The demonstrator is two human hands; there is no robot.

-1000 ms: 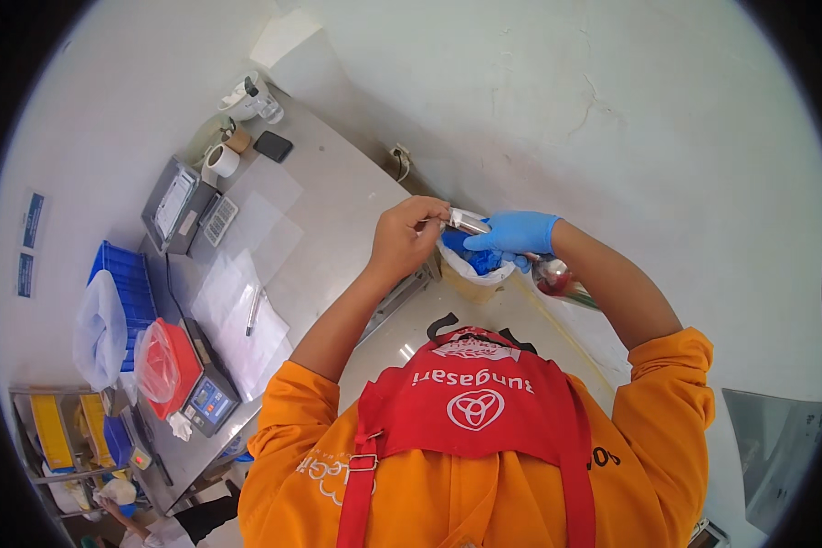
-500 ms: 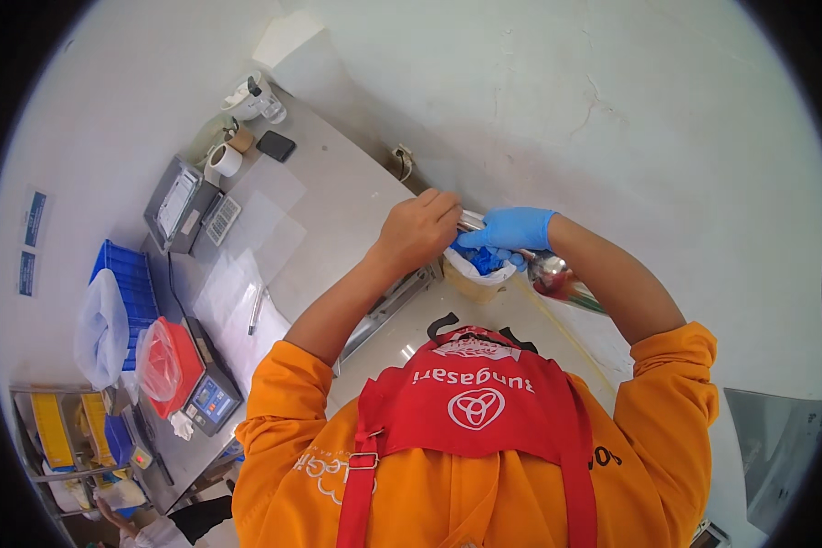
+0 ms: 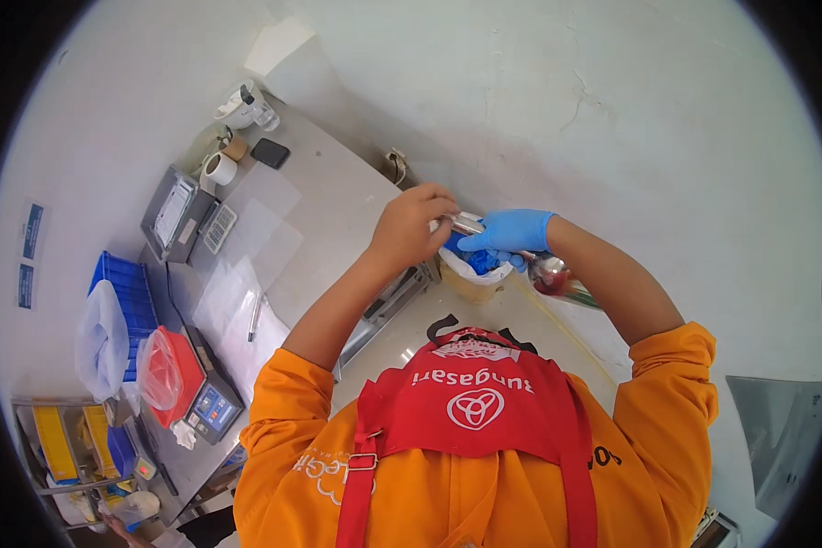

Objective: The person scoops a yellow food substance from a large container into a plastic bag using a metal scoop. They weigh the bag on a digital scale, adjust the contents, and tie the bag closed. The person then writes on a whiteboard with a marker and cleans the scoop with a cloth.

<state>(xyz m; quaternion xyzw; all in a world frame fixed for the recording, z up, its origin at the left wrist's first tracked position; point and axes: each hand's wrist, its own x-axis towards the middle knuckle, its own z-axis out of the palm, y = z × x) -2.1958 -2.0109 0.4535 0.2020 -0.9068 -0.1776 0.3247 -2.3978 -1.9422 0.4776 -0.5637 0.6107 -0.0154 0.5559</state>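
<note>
A shiny metal scoop (image 3: pixel 548 268) with a long tubular handle lies slantwise between my hands. My right hand (image 3: pixel 515 233), in a blue glove, is wrapped round the handle, close to the rounded metal part. My bare left hand (image 3: pixel 415 223) has its fingers curled at the handle's far end, thumb and fingertips against it. Part of the scoop is hidden behind my right forearm. Beneath my hands stands a bin (image 3: pixel 471 287) with a white liner, and crumpled blue material (image 3: pixel 482 259) shows inside it.
Left of me, a steel table (image 3: pixel 333 196) carries a calculator (image 3: pixel 219 228), a pen (image 3: pixel 255 320), plastic sheets, and a digital scale (image 3: pixel 215 407) with a red container (image 3: pixel 175 374). A wall socket (image 3: pixel 396 164) is beyond my left hand. Another person's hand (image 3: pixel 119 528) shows at lower left.
My left hand has shifted slightly left and its fingers have loosened, showing more of the handle's end. The right hand keeps its grip. The view has shifted a little.
</note>
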